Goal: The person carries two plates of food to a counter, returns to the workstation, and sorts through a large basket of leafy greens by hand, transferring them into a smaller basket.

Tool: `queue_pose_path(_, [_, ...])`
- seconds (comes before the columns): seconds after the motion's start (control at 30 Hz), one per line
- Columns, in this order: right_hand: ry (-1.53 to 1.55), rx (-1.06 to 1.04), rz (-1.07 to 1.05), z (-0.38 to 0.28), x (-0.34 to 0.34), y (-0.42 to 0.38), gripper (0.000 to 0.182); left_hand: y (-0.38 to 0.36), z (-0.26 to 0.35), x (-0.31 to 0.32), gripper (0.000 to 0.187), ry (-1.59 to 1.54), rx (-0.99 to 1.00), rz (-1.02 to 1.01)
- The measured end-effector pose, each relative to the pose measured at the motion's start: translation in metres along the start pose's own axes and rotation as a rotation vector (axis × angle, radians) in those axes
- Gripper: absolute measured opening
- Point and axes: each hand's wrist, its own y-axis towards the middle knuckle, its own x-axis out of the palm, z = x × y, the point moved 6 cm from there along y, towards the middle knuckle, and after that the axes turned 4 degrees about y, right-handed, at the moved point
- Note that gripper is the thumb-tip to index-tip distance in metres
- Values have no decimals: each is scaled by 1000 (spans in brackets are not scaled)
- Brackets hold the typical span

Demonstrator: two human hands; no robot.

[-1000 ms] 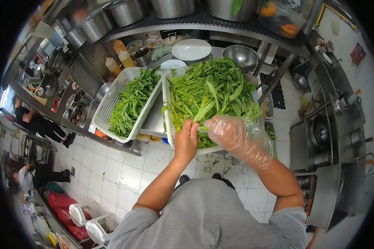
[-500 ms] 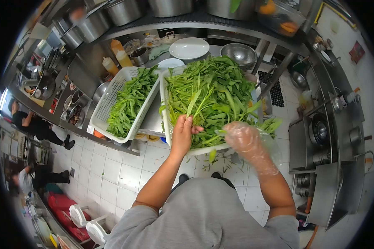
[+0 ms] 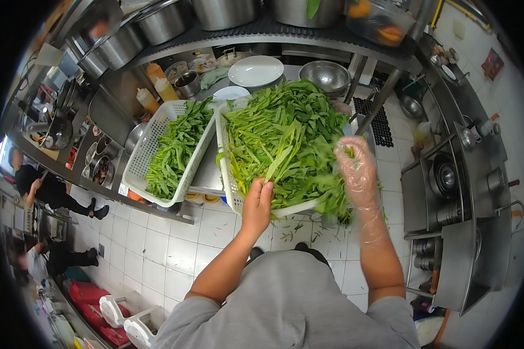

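My left hand (image 3: 257, 205) is closed around the stems of long-leaved greens (image 3: 283, 152) that look like water spinach, at the near edge of the right white basket (image 3: 233, 195). Their leaves point away from me over the heap (image 3: 300, 110) filling that basket. My right hand (image 3: 356, 168), in a clear plastic glove, is raised at the basket's right side. Its fingers are curled, with a bit of green showing between them. Below it, a blurred bunch of leaves (image 3: 335, 200) hangs at the near right corner. To the left stands a second white basket (image 3: 135, 166) with fewer greens.
Behind the baskets are a white oval plate (image 3: 255, 71), a metal bowl (image 3: 325, 75) and sauce bottles (image 3: 166, 90). A shelf (image 3: 262, 38) with pots crosses above. Leaf scraps (image 3: 297, 231) lie on the tiled floor. Two people (image 3: 38, 186) are at the far left.
My right hand has moved up and to the right, away from my left hand. My left hand still grips stems and sits slightly lower. Leaves at the right corner have shifted.
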Motion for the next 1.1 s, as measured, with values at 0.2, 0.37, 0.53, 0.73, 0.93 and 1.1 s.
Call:
queue_pose_path(0.2, [-547,-761,-430,-54,38,-23,8,-8,14,0,19,109,91,-68])
queue_pose_path(0.37, [-651,-724,-631,-33,51,-32,15,-12,16,-3,22,23,94,-66])
queue_pose_path(0.53, [-334,-675,-511,-19,50,-41,15,-17,0,-5,24,-156,-121,-74])
queue_pose_path(0.73, [254,299,-233,14,1,-5,24,-20,-14,-1,22,-507,-393,-98])
queue_pose_path(0.93, [201,164,30,-45,-120,2,21,-2,21,6,26,-277,-226,-109])
queue_pose_path(1.1, [-48,-56,123,-105,-180,-18,17,15,79,72,28,-45,-56,-344])
